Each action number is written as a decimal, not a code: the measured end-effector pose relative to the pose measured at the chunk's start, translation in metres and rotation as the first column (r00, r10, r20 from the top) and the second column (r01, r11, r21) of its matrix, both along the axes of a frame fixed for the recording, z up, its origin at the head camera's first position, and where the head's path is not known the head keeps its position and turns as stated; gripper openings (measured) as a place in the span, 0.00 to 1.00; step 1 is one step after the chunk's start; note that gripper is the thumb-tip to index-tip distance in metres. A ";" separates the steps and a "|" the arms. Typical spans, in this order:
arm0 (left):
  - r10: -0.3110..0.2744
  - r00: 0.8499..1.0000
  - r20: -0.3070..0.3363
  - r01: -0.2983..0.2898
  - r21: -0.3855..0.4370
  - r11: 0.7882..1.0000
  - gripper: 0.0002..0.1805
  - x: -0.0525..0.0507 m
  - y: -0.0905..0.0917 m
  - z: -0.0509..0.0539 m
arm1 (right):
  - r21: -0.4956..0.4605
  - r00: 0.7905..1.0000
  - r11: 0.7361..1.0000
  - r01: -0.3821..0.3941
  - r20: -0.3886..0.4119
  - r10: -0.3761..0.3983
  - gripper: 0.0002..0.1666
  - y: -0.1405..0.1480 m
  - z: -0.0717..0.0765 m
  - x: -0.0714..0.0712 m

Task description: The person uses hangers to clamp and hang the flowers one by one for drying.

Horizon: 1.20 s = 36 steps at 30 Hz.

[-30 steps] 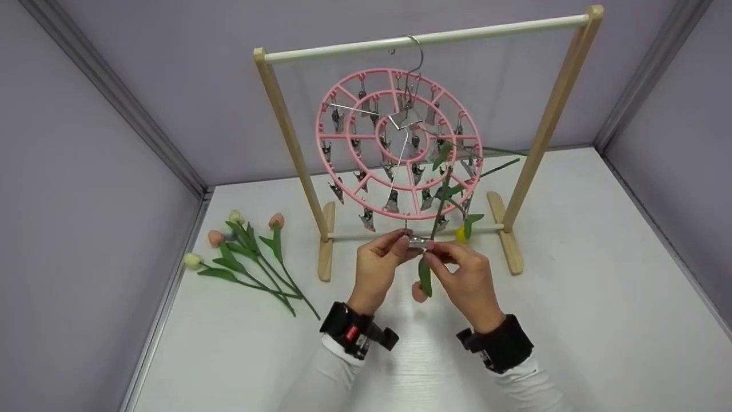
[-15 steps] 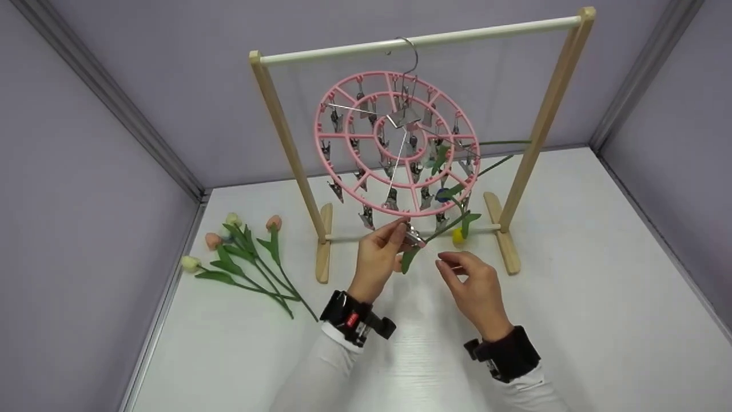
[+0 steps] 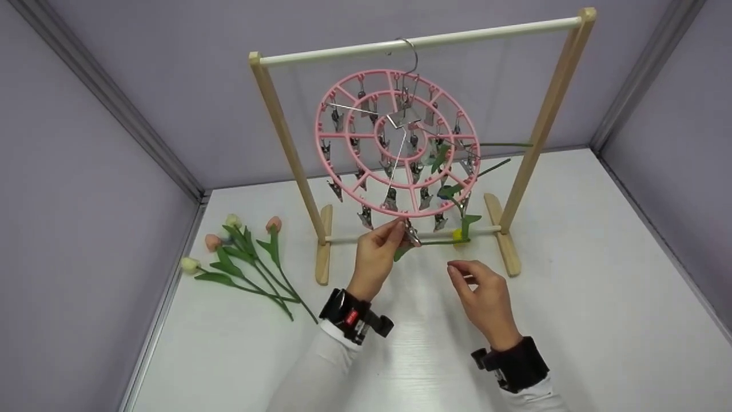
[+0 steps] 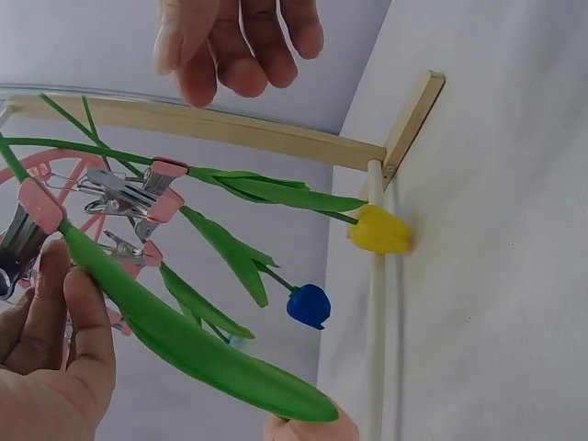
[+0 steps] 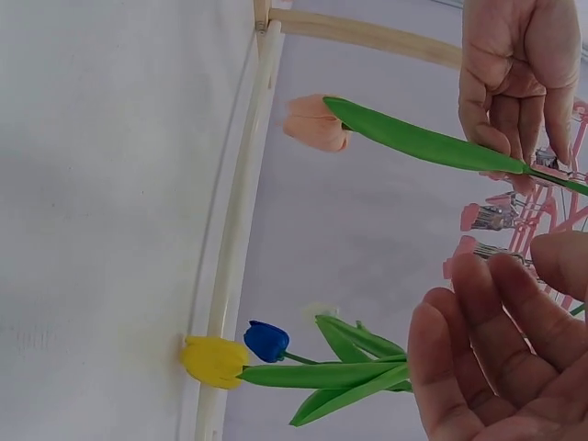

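My left hand (image 3: 374,257) pinches a metal clip with pink tips (image 3: 411,233) at the near rim of the round pink clip hanger (image 3: 416,214). That clip grips the stem of a peach artificial tulip (image 5: 317,122), whose long green leaf (image 4: 202,344) crosses the left wrist view. In the head view the left hand hides its bloom. To the right, apart from the flower, my right hand (image 3: 485,297) has loosely bent fingers and holds nothing. A yellow tulip (image 4: 379,230) and a blue tulip (image 4: 309,306) hang from neighbouring clips.
The hanger hooks over the white bar (image 3: 492,35) of a wooden-legged rack (image 3: 286,131). Several loose tulips (image 3: 251,252) lie on the white table (image 3: 229,366) at the left. A pale bloom (image 5: 320,312) hangs behind the blue one. Grey panels enclose the table.
My right hand has let go of the peach tulip and moved right and down. The tulip's stem has swung from upright to nearly level, pointing right. My left hand keeps its hold on the clip.
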<state>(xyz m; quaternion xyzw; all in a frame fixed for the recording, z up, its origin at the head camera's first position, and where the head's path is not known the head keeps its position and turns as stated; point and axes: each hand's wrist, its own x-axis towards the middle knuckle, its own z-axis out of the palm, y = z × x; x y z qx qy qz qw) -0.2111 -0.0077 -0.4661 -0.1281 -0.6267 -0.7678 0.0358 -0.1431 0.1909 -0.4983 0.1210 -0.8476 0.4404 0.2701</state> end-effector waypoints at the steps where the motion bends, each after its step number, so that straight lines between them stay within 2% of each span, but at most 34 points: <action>1: -0.003 1.000 0.002 0.003 0.010 1.000 0.16 0.000 0.000 0.000 | -0.001 1.000 1.000 0.000 0.001 0.000 0.05 0.001 -0.001 0.001; 5: -0.025 1.000 -0.011 0.026 0.047 0.999 0.17 0.001 -0.002 0.000 | 0.008 1.000 1.000 0.006 0.007 -0.006 0.05 0.003 -0.002 0.004; 9: -0.022 1.000 -0.006 0.022 0.048 0.999 0.18 0.002 -0.003 0.000 | 0.009 1.000 1.000 0.010 0.021 -0.011 0.05 0.005 -0.003 0.007; 24: 0.073 0.997 -0.019 -0.075 -0.111 0.991 0.18 0.006 -0.011 -0.001 | 0.002 0.999 1.000 0.026 0.027 -0.026 0.04 0.012 -0.008 0.014; 26: 0.083 0.996 -0.026 -0.086 -0.129 0.988 0.18 0.008 -0.013 0.001 | 0.006 0.999 1.000 0.028 0.028 -0.028 0.04 0.013 -0.008 0.015; 32: 0.109 0.992 -0.070 -0.119 -0.164 0.979 0.18 0.027 -0.021 0.023 | 0.011 1.000 1.000 0.022 0.015 -0.022 0.04 0.014 -0.008 0.018; 36: 0.111 0.989 -0.102 -0.127 -0.165 0.978 0.19 0.034 -0.028 0.026 | 0.014 1.000 1.000 0.017 0.003 -0.017 0.04 0.015 -0.009 0.020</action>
